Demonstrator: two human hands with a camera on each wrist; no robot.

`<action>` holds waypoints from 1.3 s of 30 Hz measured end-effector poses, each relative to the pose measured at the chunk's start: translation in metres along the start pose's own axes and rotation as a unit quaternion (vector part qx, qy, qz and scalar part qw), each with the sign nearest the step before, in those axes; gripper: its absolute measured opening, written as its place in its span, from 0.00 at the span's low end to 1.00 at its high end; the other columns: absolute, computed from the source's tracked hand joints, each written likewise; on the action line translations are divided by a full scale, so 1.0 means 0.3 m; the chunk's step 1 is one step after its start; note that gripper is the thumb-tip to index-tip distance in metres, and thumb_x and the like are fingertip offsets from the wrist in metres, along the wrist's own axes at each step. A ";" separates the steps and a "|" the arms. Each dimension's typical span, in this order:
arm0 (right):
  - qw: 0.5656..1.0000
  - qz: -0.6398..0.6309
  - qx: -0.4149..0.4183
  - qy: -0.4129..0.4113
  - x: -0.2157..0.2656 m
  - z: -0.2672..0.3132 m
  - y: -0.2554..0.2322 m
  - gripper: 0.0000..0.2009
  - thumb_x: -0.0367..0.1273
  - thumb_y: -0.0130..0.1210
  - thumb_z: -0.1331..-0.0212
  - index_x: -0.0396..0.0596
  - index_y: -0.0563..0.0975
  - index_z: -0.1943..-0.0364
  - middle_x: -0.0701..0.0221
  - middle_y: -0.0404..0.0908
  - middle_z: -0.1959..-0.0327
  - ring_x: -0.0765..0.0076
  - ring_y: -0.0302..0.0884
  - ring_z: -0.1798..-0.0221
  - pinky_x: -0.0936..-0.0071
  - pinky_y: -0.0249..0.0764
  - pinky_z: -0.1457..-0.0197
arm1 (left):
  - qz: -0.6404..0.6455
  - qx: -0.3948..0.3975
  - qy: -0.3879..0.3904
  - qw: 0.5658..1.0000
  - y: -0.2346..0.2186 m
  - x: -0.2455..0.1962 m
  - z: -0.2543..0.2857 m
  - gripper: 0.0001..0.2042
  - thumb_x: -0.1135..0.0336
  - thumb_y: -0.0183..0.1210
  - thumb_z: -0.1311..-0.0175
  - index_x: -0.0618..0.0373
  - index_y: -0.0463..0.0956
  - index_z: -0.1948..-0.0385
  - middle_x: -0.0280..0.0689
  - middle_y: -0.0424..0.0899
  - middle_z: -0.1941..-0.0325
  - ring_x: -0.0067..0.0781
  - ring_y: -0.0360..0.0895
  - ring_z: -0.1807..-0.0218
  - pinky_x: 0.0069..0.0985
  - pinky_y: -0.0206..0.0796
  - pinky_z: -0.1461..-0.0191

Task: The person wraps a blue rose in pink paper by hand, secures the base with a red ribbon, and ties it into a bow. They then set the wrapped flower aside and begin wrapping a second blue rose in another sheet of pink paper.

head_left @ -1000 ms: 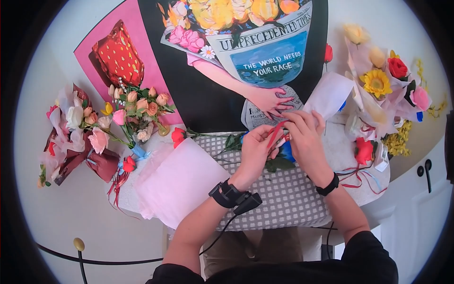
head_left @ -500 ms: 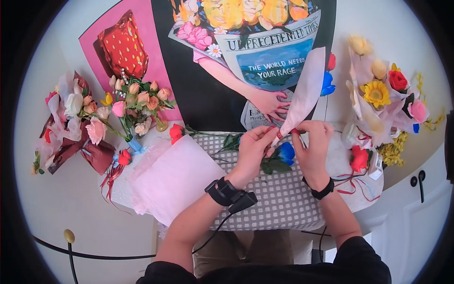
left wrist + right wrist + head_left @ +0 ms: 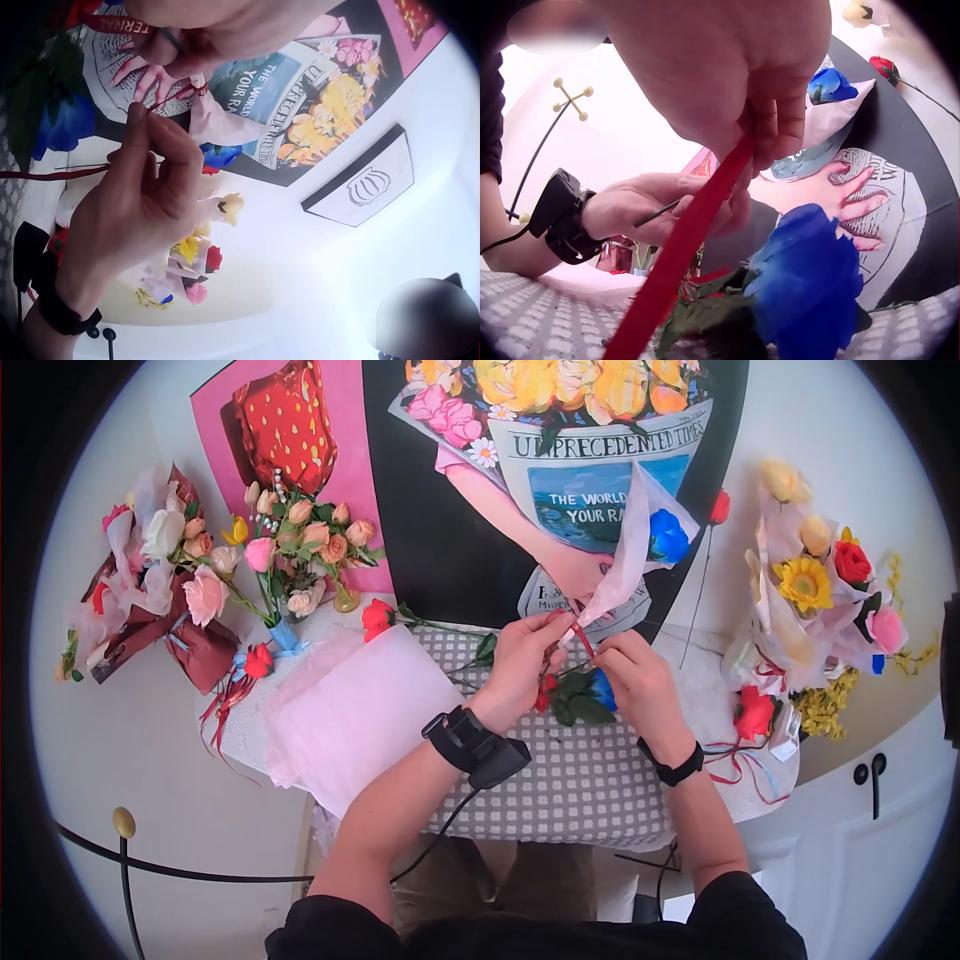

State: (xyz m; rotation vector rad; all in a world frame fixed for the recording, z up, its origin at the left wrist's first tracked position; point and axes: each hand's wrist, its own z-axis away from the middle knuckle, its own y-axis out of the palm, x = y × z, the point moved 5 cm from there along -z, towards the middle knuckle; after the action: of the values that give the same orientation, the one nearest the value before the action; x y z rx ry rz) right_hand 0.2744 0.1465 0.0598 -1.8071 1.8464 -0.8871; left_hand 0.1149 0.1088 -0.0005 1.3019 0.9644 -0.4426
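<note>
My left hand (image 3: pixel 520 670) grips the base of a small bouquet, a blue rose (image 3: pixel 668 538) in a cone of pale pink wrapping paper (image 3: pixel 628 555), which stands tilted up to the right. A red ribbon (image 3: pixel 682 255) goes round the gathered paper. My right hand (image 3: pixel 642 685) pinches this ribbon just right of the bouquet's base; in the left wrist view its thumb and forefinger draw it taut. A dark stem end pokes out by my left hand in the right wrist view. Below the hands lies another blue rose (image 3: pixel 806 285) with dark green leaves.
Pale pink paper sheets (image 3: pixel 360 710) lie left on the grey checked cloth (image 3: pixel 560 790). A red rose (image 3: pixel 377 618) lies behind them. Wrapped bouquets stand at both sides, one with a sunflower (image 3: pixel 803 584). Loose ribbons (image 3: pixel 745 755) trail at right. A poster (image 3: pixel 450 560) stands behind.
The bouquet has swung from leaning right to more upright, its blue rose turned into view. My right hand has moved down and away from the base, drawing the ribbon out.
</note>
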 end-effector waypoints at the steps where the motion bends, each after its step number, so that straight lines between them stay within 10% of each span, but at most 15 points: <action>1: 1.000 0.000 0.002 -0.002 -0.003 -0.001 -0.005 0.06 0.21 0.59 0.49 0.41 0.75 0.68 0.67 0.74 0.66 0.58 0.77 0.61 0.63 0.75 0.62 | -0.016 -0.007 0.001 1.000 -0.007 -0.003 -0.004 0.07 0.64 0.60 0.26 0.58 0.81 0.61 0.23 0.76 0.74 0.11 0.65 0.78 0.13 0.50 0.76; 13: 0.993 -0.117 -0.003 0.032 0.016 -0.011 -0.024 0.06 0.18 0.55 0.42 0.40 0.76 0.63 0.63 0.77 0.65 0.54 0.77 0.63 0.66 0.75 0.61 | -0.044 -0.010 0.015 0.999 0.001 -0.045 -0.001 0.08 0.63 0.62 0.27 0.57 0.81 0.63 0.22 0.74 0.78 0.11 0.65 0.81 0.13 0.48 0.78; 15: 0.960 -0.218 0.037 0.170 -0.006 0.002 -0.007 0.05 0.18 0.51 0.38 0.39 0.76 0.62 0.62 0.75 0.68 0.60 0.76 0.65 0.72 0.73 0.61 | -0.050 -0.007 0.009 0.999 0.008 -0.039 0.000 0.08 0.62 0.62 0.27 0.57 0.81 0.63 0.22 0.73 0.79 0.11 0.65 0.81 0.13 0.47 0.78; 19: 0.957 -0.253 -0.015 0.143 -0.041 0.027 0.030 0.05 0.22 0.47 0.32 0.38 0.76 0.61 0.67 0.74 0.71 0.69 0.75 0.67 0.73 0.71 0.64 | -0.052 -0.008 -0.005 0.999 0.027 -0.030 0.014 0.09 0.62 0.61 0.27 0.56 0.81 0.63 0.21 0.71 0.80 0.11 0.65 0.81 0.13 0.46 0.78; 24: 0.796 -0.485 -0.040 0.361 -0.097 0.077 0.084 0.11 0.30 0.47 0.25 0.36 0.78 0.57 0.74 0.76 0.70 0.76 0.71 0.67 0.73 0.71 0.60 | -0.054 -0.005 0.005 0.999 0.028 -0.028 0.014 0.09 0.61 0.61 0.27 0.56 0.81 0.63 0.22 0.73 0.79 0.10 0.65 0.81 0.13 0.46 0.78; 28: 0.806 -0.444 -0.025 0.392 -0.121 0.073 0.088 0.11 0.31 0.50 0.25 0.38 0.80 0.54 0.74 0.79 0.68 0.78 0.70 0.67 0.77 0.72 0.55 | -0.053 -0.004 0.002 0.999 0.040 -0.033 0.023 0.09 0.61 0.62 0.27 0.56 0.81 0.63 0.22 0.75 0.77 0.10 0.65 0.81 0.13 0.46 0.78; 30: 0.967 -0.147 -0.107 0.181 -0.083 0.025 0.033 0.11 0.33 0.53 0.26 0.39 0.80 0.52 0.75 0.81 0.67 0.80 0.72 0.67 0.80 0.72 0.55 | -0.054 0.002 0.002 0.999 0.036 -0.024 0.022 0.09 0.61 0.62 0.28 0.56 0.82 0.62 0.22 0.76 0.76 0.10 0.65 0.81 0.13 0.47 0.78; 34: 0.956 -0.220 -0.106 0.162 -0.095 0.030 0.057 0.12 0.33 0.57 0.27 0.39 0.80 0.50 0.75 0.82 0.67 0.81 0.74 0.65 0.80 0.72 0.54 | -0.055 0.008 -0.001 0.998 0.053 -0.011 0.032 0.09 0.61 0.63 0.28 0.57 0.82 0.61 0.23 0.78 0.75 0.10 0.66 0.81 0.13 0.48 0.78; 36: 0.823 -0.476 -0.104 0.292 -0.091 0.041 0.097 0.12 0.33 0.60 0.29 0.38 0.80 0.51 0.75 0.81 0.70 0.81 0.75 0.69 0.81 0.72 0.62 | -0.056 0.012 -0.002 0.998 0.054 -0.001 0.031 0.09 0.61 0.63 0.28 0.58 0.82 0.61 0.23 0.78 0.74 0.10 0.66 0.81 0.13 0.48 0.78; 39: 0.774 -0.517 -0.057 0.362 -0.075 0.053 0.096 0.11 0.33 0.61 0.30 0.39 0.79 0.52 0.78 0.79 0.73 0.86 0.68 0.77 0.85 0.63 0.75 | -0.065 0.025 0.000 0.998 0.051 0.012 0.027 0.09 0.61 0.63 0.28 0.58 0.82 0.61 0.24 0.79 0.74 0.11 0.67 0.81 0.13 0.49 0.77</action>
State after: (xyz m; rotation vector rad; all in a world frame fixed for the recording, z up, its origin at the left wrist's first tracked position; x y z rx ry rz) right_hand 0.2660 0.1649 0.0254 -2.8674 1.0427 -2.1219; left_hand 0.1311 0.1058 0.0055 1.2883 1.0468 -0.5708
